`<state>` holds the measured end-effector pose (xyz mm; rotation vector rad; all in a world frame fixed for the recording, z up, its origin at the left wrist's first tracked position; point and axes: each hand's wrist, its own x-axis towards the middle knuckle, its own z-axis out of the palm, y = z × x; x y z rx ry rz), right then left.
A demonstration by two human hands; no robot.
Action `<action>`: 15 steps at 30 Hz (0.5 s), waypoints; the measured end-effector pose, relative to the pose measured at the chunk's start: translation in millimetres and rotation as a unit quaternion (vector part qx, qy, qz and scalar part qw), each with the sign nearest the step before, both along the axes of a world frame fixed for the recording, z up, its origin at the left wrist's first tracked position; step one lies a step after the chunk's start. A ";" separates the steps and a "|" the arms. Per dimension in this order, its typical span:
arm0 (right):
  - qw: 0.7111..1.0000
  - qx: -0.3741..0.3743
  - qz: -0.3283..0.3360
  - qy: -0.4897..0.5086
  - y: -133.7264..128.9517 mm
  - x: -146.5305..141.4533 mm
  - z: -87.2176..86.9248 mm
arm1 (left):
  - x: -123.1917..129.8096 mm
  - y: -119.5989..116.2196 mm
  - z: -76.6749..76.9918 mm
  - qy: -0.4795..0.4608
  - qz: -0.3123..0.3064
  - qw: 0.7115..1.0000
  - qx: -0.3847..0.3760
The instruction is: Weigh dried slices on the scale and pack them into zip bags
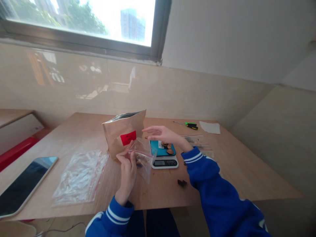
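My left hand [127, 163] pinches the edge of a clear zip bag [145, 164] with a red seal line; a few dark pieces show inside it. My right hand [161, 134] hovers above the bag and the scale, fingers stretched out to the left, with nothing seen in it. Under and beyond it, a white scale [165, 162] with a blue top bears several brown pieces [170, 148]. Behind my left hand stands an open kraft paper pouch [112, 135] with a red label [128, 138]. A dark piece [182, 183] lies right of the bag, near the front edge.
A stack of clear bags [80, 177] and a phone [26, 184] lie on the left. Filled zip bags [197, 140] rest beyond my right forearm. Screwdrivers [190, 125] and white paper [209, 127] are at the back of the wooden table [247, 174].
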<state>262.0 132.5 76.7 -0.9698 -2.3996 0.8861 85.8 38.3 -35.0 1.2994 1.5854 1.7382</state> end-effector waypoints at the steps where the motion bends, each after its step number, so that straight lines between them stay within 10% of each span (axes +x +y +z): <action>1: 0.997 0.029 -0.055 -0.052 8.8 -1.4 -6.0 | -0.2 0.0 -1.3 -0.002 0.003 1.000 -0.003; 4: 0.960 0.081 -0.174 -0.202 38.6 -10.5 -31.3 | -0.3 -0.7 -3.7 -0.008 0.007 1.000 -0.004; 15: 0.890 0.164 -0.201 -0.376 62.2 -49.8 -88.2 | 2.5 -3.1 -1.1 -0.042 -0.010 0.999 0.020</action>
